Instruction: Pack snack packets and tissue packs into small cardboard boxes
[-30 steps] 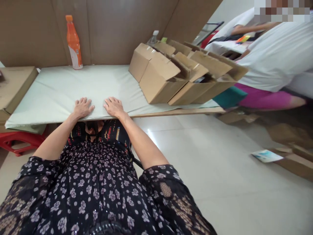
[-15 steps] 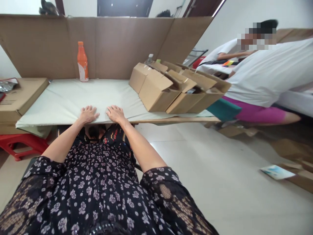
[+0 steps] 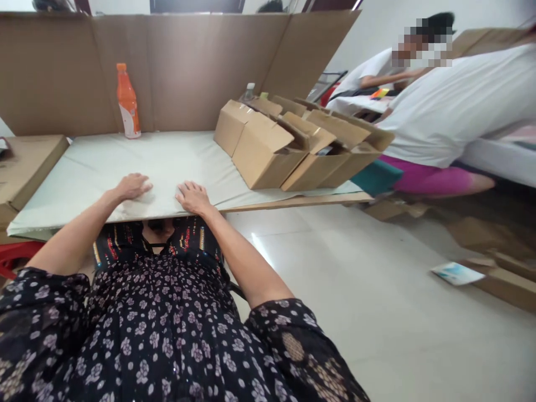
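My left hand (image 3: 132, 186) lies flat, palm down, on the pale sheet covering the table (image 3: 176, 156), close to its near edge. My right hand (image 3: 192, 197) rests the same way a short distance to the right, fingers stretched out. Neither hand holds anything. An orange drink bottle (image 3: 127, 101) stands upright at the back left against the cardboard wall. Several open cardboard boxes (image 3: 268, 149) lie tipped together on the table's right part, well away from both hands.
A cardboard screen (image 3: 188, 67) backs the table. A flat carton (image 3: 25, 162) sits at the left, above a red stool (image 3: 10, 254). A person in a white shirt (image 3: 456, 106) bends over at the right. A leaflet (image 3: 457, 273) and cardboard pieces lie on the floor.
My left hand has slid a little to the left and farther onto the sheet. The camera view has shifted slightly; the right hand stays in place.
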`<state>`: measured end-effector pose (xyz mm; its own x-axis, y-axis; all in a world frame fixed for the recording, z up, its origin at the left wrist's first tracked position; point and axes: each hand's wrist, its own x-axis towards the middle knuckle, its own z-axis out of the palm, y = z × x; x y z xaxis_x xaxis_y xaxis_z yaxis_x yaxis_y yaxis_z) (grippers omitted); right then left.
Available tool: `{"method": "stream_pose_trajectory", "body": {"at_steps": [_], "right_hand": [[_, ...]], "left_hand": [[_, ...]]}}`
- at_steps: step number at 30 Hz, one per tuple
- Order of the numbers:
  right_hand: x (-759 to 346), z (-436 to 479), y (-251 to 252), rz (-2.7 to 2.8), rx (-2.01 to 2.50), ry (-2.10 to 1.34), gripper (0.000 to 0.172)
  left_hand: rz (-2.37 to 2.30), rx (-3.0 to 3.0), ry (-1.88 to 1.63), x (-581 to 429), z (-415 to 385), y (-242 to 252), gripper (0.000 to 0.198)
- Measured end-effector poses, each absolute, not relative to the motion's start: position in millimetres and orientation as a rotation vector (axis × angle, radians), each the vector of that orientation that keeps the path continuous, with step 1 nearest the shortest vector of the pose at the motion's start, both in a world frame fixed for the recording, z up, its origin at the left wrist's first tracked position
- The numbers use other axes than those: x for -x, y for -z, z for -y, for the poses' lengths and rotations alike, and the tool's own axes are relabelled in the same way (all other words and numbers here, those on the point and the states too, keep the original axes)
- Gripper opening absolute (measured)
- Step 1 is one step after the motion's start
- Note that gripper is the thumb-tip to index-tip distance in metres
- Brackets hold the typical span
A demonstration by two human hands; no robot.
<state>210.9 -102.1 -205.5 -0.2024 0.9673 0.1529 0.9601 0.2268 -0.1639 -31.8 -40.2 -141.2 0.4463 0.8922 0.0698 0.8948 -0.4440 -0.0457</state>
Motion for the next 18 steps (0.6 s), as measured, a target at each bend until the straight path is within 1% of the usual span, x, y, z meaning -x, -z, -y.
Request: {"method": "stream_pose_trajectory", "body": {"at_steps": [4, 8, 12, 18], "right_hand": [[-211.2, 103.7, 204.9, 2.275, 1.846, -0.068, 0.054], [-209.8, 107.3, 203.9, 2.261, 1.836, -0.085, 0.055], [-209.8, 112.7, 202.6, 2.242, 1.821, -0.108, 0.056], [-211.0, 126.5, 202.1, 2.25, 1.777, -0.193, 0.056]], "left_hand": [[1.712, 2.441, 0.172, 52.8, 9.5, 120.2, 0.042], [1.774, 2.315, 0.231, 57.4, -7.4, 116.2, 0.04], [1.78, 2.286, 0.235, 45.4, -19.5, 128.1, 0.043], [1.791, 2.367, 0.088, 32.6, -21.2, 156.0, 0.044]]}}
